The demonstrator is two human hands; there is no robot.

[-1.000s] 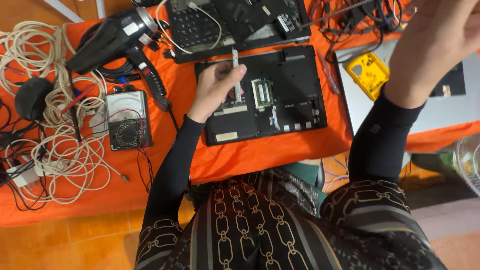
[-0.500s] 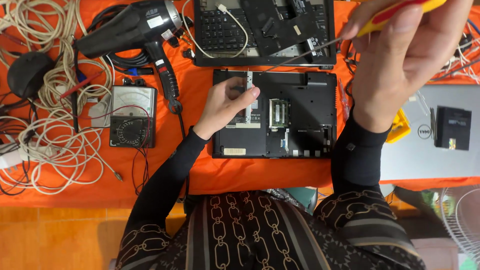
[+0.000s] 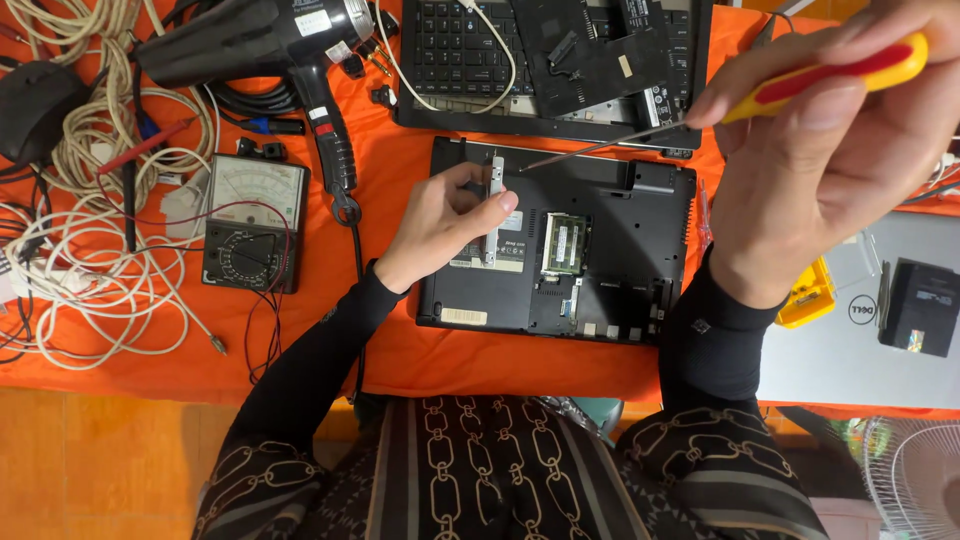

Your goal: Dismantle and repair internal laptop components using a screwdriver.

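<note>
Laptop base (image 3: 600,250), black and turned underside up with its panel off, lay at the middle of the orange-covered table (image 3: 400,350), and everything else sat around it. The left hand (image 3: 440,225) rested on the base's left part, its grip closed with thumb and fingers pinched on a narrow silver metal bracket (image 3: 493,205) that stood lengthwise over the open bay. Just right of that bracket, inside the base, a green memory module (image 3: 562,243) showed in its slot. The right hand (image 3: 830,150) was raised above the base's upper right corner, close to the camera, its grip clamped around the yellow-and-red handle of a screwdriver (image 3: 800,85); the thin shaft slanted down and left, its tip over the base's top edge, near the bracket's upper end, though whether it touched the base could not be told. Beyond the base's far edge lay a second opened laptop with a black keyboard (image 3: 455,50) and a white cable across it. Left of the base stood a black analogue multimeter (image 3: 252,222) with red and black leads, and above that a black heat gun (image 3: 250,40). Farther left, coils of white cable (image 3: 90,260) were heaped together. Right of the base lay a grey closed laptop (image 3: 850,350) carrying a small black box (image 3: 920,305), with a yellow object (image 3: 808,295) just beside its edge.
</note>
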